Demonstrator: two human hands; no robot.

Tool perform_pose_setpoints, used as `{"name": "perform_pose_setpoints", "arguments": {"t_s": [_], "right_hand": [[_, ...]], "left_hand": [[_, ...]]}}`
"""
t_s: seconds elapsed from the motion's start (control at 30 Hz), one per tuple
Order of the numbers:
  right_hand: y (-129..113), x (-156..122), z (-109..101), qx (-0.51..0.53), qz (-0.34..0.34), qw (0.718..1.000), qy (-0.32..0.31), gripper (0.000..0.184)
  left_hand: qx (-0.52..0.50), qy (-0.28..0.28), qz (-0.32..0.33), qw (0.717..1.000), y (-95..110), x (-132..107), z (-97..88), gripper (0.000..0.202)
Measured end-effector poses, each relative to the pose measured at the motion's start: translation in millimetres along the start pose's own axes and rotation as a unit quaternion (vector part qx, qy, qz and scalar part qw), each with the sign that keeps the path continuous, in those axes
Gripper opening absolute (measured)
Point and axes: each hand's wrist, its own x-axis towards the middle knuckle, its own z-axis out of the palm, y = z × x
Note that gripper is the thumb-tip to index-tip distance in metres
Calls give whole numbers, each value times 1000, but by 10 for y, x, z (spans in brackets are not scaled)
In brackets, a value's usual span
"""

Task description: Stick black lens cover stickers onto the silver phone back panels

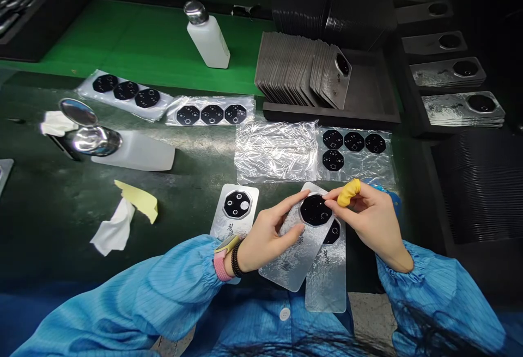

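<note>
Dim bench, overhead glare on foil, dark corners, edges curved.

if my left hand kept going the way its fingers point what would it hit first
The black lens on the plate: the left hand points up and right, index fingertip almost at the lens edge. The right hand is just past it. Depth is unclear, so it may already touch.
</note>
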Motion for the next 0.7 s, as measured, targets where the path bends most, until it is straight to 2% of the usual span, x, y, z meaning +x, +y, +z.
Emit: {"name": "perform_pose_setpoints", "arguments": {"t_s": [0.27, 0.5, 0.7], "right_hand": [[-11, 2, 2, -14, -14, 1000, -1, 12], [4, -16, 32, -102, -78, 992, 21, 24], [16, -20, 35, -133, -113, 984, 25, 27]], "left_hand": [[-5, 2, 9, 1000, -4, -2, 6, 51], [-6, 0, 14, 1000, 9, -2, 9, 50], [-11, 4, 12, 1000, -5, -10, 12, 50]]}}
